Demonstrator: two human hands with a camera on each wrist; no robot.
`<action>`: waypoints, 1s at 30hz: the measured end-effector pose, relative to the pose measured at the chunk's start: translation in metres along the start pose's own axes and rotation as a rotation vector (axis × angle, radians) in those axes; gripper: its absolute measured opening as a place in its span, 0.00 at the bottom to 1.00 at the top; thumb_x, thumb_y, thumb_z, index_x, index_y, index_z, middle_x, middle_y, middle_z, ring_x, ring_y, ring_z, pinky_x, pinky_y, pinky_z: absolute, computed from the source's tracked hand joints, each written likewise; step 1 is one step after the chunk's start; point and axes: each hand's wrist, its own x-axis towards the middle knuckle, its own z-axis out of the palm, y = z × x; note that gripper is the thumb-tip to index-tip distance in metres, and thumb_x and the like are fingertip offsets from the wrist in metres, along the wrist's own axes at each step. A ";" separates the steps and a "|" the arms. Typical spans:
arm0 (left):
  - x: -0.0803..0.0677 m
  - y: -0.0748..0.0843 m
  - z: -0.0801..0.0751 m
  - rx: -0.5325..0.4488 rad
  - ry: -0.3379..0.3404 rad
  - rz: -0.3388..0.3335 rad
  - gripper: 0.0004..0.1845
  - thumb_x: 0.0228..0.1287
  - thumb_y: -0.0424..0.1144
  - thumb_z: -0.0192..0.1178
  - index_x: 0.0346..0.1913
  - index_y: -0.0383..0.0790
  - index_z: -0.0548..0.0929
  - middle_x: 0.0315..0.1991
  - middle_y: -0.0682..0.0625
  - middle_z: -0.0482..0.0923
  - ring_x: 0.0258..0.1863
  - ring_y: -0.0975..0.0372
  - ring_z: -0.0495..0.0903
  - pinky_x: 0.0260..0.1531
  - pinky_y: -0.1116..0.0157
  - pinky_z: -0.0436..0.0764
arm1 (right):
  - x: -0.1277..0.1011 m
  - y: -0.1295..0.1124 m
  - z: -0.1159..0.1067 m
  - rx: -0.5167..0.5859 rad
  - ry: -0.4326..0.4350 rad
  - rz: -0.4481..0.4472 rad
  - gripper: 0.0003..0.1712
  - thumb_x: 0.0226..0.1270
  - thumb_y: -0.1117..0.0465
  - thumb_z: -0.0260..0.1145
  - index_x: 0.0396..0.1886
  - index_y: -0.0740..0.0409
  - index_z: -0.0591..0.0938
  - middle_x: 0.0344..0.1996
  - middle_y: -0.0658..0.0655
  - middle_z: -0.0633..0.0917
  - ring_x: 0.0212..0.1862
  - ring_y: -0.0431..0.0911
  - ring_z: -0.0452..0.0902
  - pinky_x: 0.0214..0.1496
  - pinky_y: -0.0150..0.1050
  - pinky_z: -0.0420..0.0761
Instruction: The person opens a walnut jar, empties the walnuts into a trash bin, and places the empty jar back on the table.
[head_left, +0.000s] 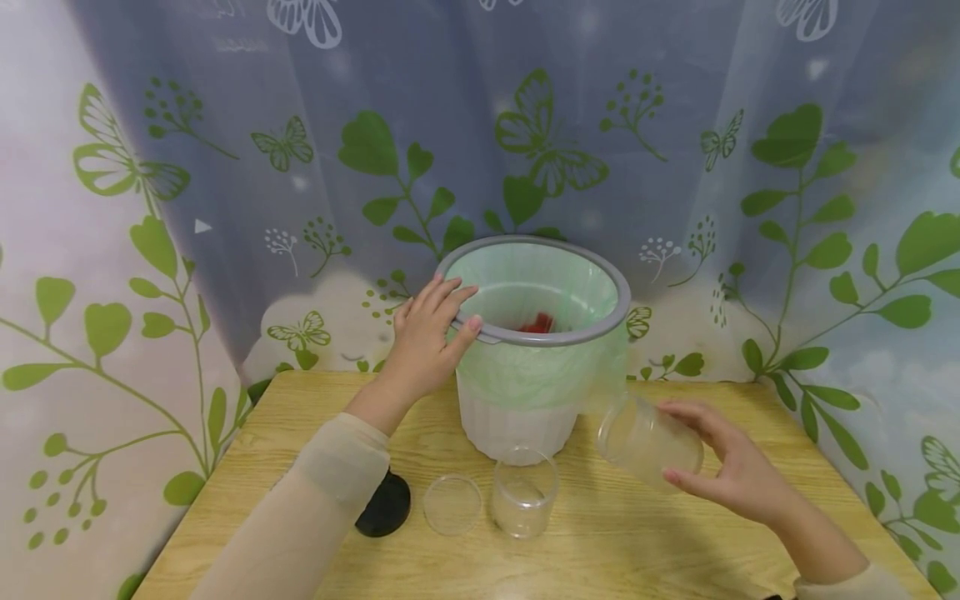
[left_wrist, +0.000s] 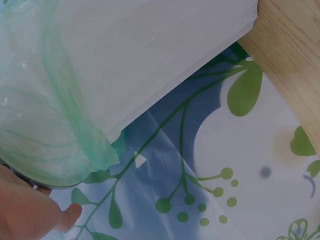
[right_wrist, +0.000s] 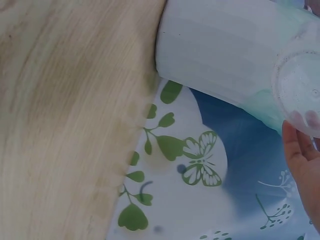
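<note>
My left hand (head_left: 431, 337) rests on the grey rim (head_left: 555, 336) of a white bin (head_left: 517, 421) lined with a thin green bag (head_left: 536, 372). Its fingers lie over the left side of that rim. To the right of the bin, my right hand (head_left: 738, 462) holds a clear plastic jar (head_left: 652, 442) tilted over the table, thumb and fingers on opposite sides. The right wrist view shows the jar's round base (right_wrist: 305, 85) beside the fingers. Something red (head_left: 538, 323) lies inside the bin.
A second clear jar (head_left: 523, 496) stands in front of the bin. Left of it lie a clear round disc (head_left: 452, 505) and a black round object (head_left: 385, 506), partly covered by my left sleeve. A patterned curtain (head_left: 450, 125) hangs behind the wooden table (head_left: 615, 542).
</note>
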 end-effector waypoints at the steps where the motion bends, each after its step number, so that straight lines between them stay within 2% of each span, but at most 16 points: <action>1: 0.000 0.000 0.000 0.001 0.000 -0.001 0.43 0.72 0.73 0.26 0.74 0.49 0.68 0.76 0.45 0.59 0.79 0.53 0.46 0.67 0.36 0.47 | -0.001 0.001 0.001 0.011 -0.001 0.003 0.44 0.48 0.77 0.77 0.67 0.60 0.72 0.61 0.47 0.77 0.61 0.35 0.73 0.61 0.22 0.68; 18: -0.001 -0.001 0.001 -0.002 -0.002 0.006 0.42 0.73 0.73 0.26 0.74 0.50 0.67 0.76 0.45 0.59 0.79 0.53 0.46 0.67 0.35 0.48 | -0.009 0.018 0.018 0.158 -0.052 0.062 0.39 0.57 0.78 0.72 0.69 0.66 0.69 0.61 0.45 0.75 0.58 0.35 0.74 0.56 0.24 0.73; 23: -0.001 -0.001 0.001 -0.004 -0.002 0.007 0.43 0.72 0.73 0.25 0.75 0.49 0.67 0.76 0.46 0.58 0.79 0.52 0.46 0.67 0.36 0.47 | -0.012 0.023 0.022 0.175 -0.086 0.100 0.38 0.60 0.76 0.70 0.70 0.64 0.68 0.59 0.48 0.76 0.56 0.37 0.75 0.54 0.27 0.76; 30: 0.000 -0.002 0.001 -0.009 0.007 0.012 0.43 0.72 0.73 0.27 0.74 0.47 0.68 0.76 0.45 0.59 0.79 0.52 0.46 0.67 0.35 0.47 | -0.015 0.031 0.027 0.165 -0.135 0.174 0.37 0.64 0.71 0.70 0.71 0.60 0.68 0.60 0.53 0.75 0.57 0.36 0.74 0.58 0.27 0.74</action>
